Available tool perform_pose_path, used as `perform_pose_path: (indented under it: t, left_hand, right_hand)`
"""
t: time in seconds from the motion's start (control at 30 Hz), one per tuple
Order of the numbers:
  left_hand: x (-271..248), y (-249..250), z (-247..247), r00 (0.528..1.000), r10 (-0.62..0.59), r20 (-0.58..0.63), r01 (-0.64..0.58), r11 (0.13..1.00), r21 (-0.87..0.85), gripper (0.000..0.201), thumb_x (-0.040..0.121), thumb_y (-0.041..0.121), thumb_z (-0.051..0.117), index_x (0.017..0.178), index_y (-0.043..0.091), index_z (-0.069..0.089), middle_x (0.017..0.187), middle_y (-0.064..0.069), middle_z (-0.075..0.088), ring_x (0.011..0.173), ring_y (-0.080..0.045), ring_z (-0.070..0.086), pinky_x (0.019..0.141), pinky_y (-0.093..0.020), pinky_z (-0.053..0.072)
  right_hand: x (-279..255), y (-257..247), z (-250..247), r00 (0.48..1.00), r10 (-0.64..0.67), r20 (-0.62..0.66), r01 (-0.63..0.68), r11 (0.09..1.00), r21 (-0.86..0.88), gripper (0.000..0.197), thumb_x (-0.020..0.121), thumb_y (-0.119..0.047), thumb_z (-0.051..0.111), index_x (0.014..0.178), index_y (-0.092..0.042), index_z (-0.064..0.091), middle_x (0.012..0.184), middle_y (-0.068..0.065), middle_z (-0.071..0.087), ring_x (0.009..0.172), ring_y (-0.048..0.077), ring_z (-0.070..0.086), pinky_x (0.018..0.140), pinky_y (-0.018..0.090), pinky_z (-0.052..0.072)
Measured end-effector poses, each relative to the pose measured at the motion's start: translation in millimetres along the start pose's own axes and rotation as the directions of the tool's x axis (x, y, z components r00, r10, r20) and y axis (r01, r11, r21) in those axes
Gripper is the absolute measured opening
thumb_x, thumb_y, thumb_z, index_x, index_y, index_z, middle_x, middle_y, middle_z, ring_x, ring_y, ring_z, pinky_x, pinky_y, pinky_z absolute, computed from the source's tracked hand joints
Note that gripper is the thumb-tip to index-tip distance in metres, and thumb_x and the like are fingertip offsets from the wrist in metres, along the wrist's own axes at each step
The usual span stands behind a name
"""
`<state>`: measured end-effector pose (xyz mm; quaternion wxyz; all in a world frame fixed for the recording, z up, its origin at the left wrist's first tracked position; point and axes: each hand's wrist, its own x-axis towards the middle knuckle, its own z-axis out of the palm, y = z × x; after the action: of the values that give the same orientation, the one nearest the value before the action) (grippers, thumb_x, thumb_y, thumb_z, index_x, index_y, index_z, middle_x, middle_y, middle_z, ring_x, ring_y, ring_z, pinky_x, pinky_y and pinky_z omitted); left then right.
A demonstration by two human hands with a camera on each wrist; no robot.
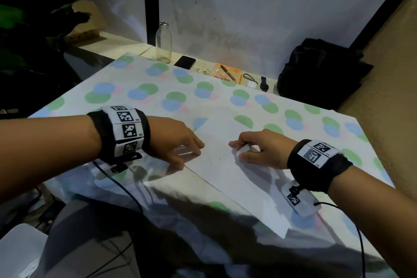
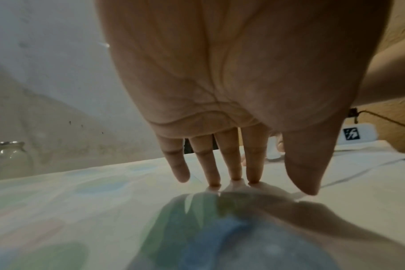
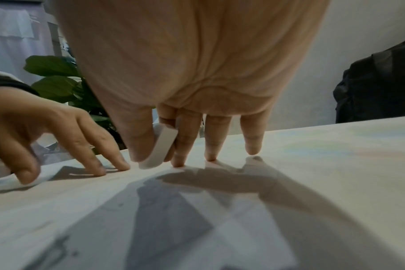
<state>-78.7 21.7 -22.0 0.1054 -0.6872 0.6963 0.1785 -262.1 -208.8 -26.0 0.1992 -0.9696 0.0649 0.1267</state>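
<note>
A white sheet of paper (image 1: 225, 171) lies on the patterned tablecloth (image 1: 158, 92). My left hand (image 1: 189, 156) rests on the sheet's left part, its straight fingertips (image 2: 234, 175) pressing down on it and the thumb spread aside. My right hand (image 1: 238, 151) pinches a small white eraser (image 1: 243, 149) between thumb and index finger. In the right wrist view the eraser (image 3: 161, 146) stands tilted with its lower end on the paper (image 3: 197, 201), and the other fingers (image 3: 212, 146) touch the sheet. The two hands are a short gap apart.
Along the table's far edge stand a glass bottle (image 1: 163, 43), a black phone (image 1: 185, 62), an orange pad with a pen (image 1: 228, 72), a small white case (image 1: 251, 84) and a watch (image 1: 264, 84). A black backpack (image 1: 320, 72) sits at the far right, a plant (image 1: 33, 18) at the left.
</note>
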Motion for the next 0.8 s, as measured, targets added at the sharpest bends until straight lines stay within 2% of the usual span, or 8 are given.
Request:
perform_pose_path:
  t: [0.07,0.17,0.27,0.33,0.4,0.5,0.67,0.8]
  left_hand:
    - [-3.2,2.3,-1.5,1.0,0.013,-0.025,-0.014,1.0,-0.022,0.042,0.096,0.045,0.063,0.133,0.024,0.063,0.155,0.016,0.043,0.13,-0.014,0.051,0.104,-0.034,0.045]
    - [7.6,-5.4,-4.4,0.994,-0.042,-0.105,0.033,0.996,-0.085,0.06,0.096,0.046,0.065,0.149,0.024,0.049,0.158,0.004,0.038,0.139,-0.015,0.041,0.112,-0.025,0.031]
    - [30.2,-15.8,-3.6,0.985,-0.173,-0.022,0.172,0.983,-0.065,0.102,0.083,0.072,0.064,0.162,0.035,0.012,0.171,0.004,0.0,0.155,-0.024,0.01,0.124,-0.049,0.017]
    - [41.5,-15.9,1.8,0.968,-0.239,0.078,0.243,0.969,-0.037,0.116,0.071,0.086,0.061,0.157,0.05,-0.008,0.168,0.009,-0.023,0.156,-0.028,-0.01,0.12,-0.068,0.007]
    - [48.3,-12.2,11.1,0.955,-0.263,0.137,0.273,0.96,-0.056,0.116,0.066,0.089,0.062,0.151,0.06,-0.012,0.163,0.012,-0.034,0.153,-0.03,-0.025,0.113,-0.077,-0.003]
    - [50.9,-8.4,19.3,0.946,-0.278,0.165,0.294,0.952,-0.082,0.117,0.062,0.091,0.063,0.149,0.062,-0.01,0.157,0.017,-0.043,0.147,-0.027,-0.038,0.11,-0.078,-0.013]
    - [51.6,-9.3,18.4,0.935,-0.299,0.191,0.321,0.942,-0.1,0.118,0.062,0.092,0.062,0.15,0.062,-0.011,0.155,0.019,-0.045,0.146,-0.027,-0.039,0.109,-0.078,-0.012]
    - [52.4,-7.5,18.0,0.933,-0.307,0.185,0.328,0.94,-0.095,0.123,0.06,0.091,0.064,0.147,0.063,-0.018,0.156,0.018,-0.044,0.147,-0.028,-0.038,0.11,-0.078,-0.012]
  right_hand:
    - [1.9,-4.1,0.0,1.0,-0.016,-0.021,0.016,1.0,-0.021,0.015,0.093,-0.032,0.063,0.087,-0.04,0.052,0.128,-0.029,0.064,0.102,0.001,0.063,0.074,0.017,0.042]
    - [10.2,-19.4,-1.1,0.99,-0.087,-0.116,0.081,0.995,-0.052,0.009,0.093,-0.032,0.067,0.101,-0.03,0.063,0.108,-0.012,0.072,0.089,0.005,0.062,0.074,0.027,0.043]
    - [19.8,-42.4,-2.7,0.969,-0.188,-0.161,0.168,0.977,-0.131,0.018,0.089,-0.031,0.073,0.106,-0.024,0.071,0.088,-0.003,0.071,0.079,0.016,0.063,0.072,0.03,0.049]
    - [26.3,-58.9,-2.4,0.961,-0.252,-0.113,0.233,0.96,-0.154,0.018,0.085,-0.027,0.075,0.103,-0.023,0.075,0.083,-0.005,0.071,0.074,0.014,0.062,0.071,0.03,0.051]
    - [32.2,-71.8,0.1,0.963,-0.267,-0.024,0.259,0.949,-0.181,0.02,0.085,-0.026,0.075,0.104,-0.022,0.076,0.084,-0.006,0.07,0.074,0.012,0.06,0.071,0.028,0.051]
    - [37.5,-78.5,7.3,0.967,-0.251,0.039,0.254,0.943,-0.214,0.019,0.088,-0.027,0.07,0.104,-0.02,0.076,0.085,-0.006,0.07,0.074,0.012,0.058,0.07,0.028,0.05]
    - [46.4,-74.8,14.0,0.981,-0.194,-0.023,0.184,0.958,-0.221,0.015,0.085,-0.023,0.066,0.097,-0.022,0.075,0.08,-0.006,0.071,0.072,0.013,0.061,0.067,0.029,0.051]
    - [39.7,-73.4,15.8,0.969,-0.246,0.021,0.245,0.943,-0.226,0.011,0.084,-0.026,0.065,0.09,-0.025,0.075,0.072,-0.009,0.067,0.066,0.013,0.059,0.063,0.029,0.05]
